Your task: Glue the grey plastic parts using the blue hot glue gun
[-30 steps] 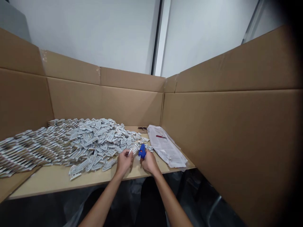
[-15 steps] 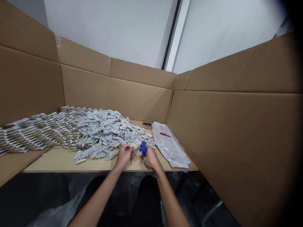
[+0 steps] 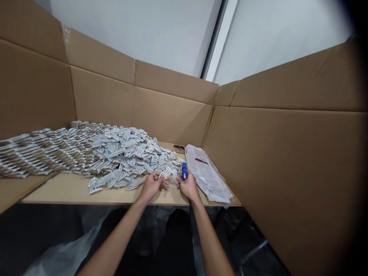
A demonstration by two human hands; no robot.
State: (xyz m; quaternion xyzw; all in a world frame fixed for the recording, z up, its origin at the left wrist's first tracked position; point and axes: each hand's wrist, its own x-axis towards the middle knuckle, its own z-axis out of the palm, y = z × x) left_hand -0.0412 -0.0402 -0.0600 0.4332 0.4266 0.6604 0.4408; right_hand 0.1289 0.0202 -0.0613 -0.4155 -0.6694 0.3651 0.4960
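Observation:
My left hand (image 3: 153,186) pinches a small flat white piece with slots cut in it (image 3: 166,173) between thumb and fingers, just above the near edge of the pile. Closed around a small blue glue gun (image 3: 184,171), my right hand (image 3: 188,186) is a short way to the right, apart from the piece. A dark cord hangs below my right wrist. Beyond both hands spreads a heap of similar grey-white slotted pieces (image 3: 123,153), lying loose and overlapping.
Stacked rows of pieces (image 3: 43,151) fill the left side. Printed paper sheets (image 3: 211,180) with a red pen-like item (image 3: 201,161) lie on the right of the wooden tabletop (image 3: 71,191). Tall cardboard walls (image 3: 172,115) enclose the back and sides. Dark thin bits (image 3: 179,147) lie behind.
My right hand has moved right, away from the left, and turned the glue gun more upright. My left hand still holds the slotted piece. The view has shifted slightly.

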